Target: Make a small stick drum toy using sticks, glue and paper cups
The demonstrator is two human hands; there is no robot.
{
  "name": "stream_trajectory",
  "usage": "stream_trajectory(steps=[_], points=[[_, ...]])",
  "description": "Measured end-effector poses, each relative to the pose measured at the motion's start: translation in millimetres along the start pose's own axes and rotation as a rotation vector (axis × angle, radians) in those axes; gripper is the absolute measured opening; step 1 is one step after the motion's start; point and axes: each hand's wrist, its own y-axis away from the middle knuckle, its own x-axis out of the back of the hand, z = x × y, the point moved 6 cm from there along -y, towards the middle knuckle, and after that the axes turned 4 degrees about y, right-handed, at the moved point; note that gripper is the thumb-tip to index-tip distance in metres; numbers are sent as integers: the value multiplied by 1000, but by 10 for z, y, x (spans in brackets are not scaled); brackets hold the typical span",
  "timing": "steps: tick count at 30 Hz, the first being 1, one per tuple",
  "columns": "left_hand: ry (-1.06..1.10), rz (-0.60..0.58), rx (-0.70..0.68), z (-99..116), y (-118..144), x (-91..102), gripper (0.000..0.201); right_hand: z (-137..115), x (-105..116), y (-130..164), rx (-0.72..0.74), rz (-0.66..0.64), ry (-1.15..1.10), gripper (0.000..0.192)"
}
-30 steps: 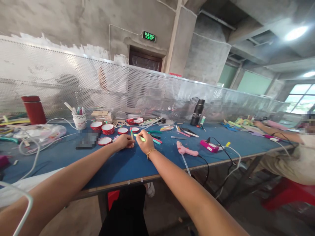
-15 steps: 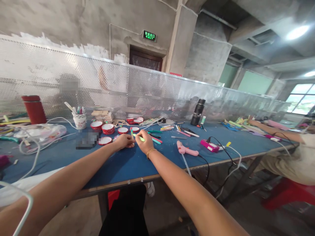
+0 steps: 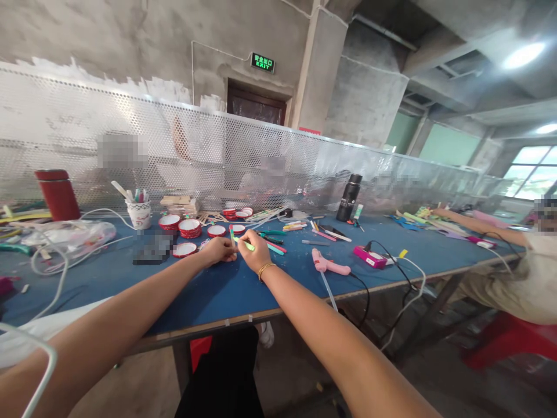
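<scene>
Both hands meet far out over the blue-topped bench (image 3: 217,296), arms stretched nearly straight. The left hand (image 3: 220,251) rests knuckles-up on the surface, fingers curled, and the right hand (image 3: 256,251), with a gold bead bracelet (image 3: 266,269) at the wrist, pinches a thin light-green craft stick (image 3: 246,244) between thumb and forefinger. The stick's left end lies at the left hand's fingertips; whether those fingers grip it or only steady it cannot be told.

Working this step well seems to call for keeping the stick low and flat on the bench, with the left hand bracing one end while the right guides the other. Red-rimmed round lids (image 3: 190,227) sit just beyond the left hand, loose coloured sticks (image 3: 274,246) lie just right of the right hand, and a pink glue gun (image 3: 327,266) lies further right, so small, close movements would avoid knocking them.
</scene>
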Motion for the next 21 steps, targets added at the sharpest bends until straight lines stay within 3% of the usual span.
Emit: stream_trajectory(steps=[21], points=[[0,-10,-2,-25,-44,19,36,23,45,-7,-17,37,14,15]])
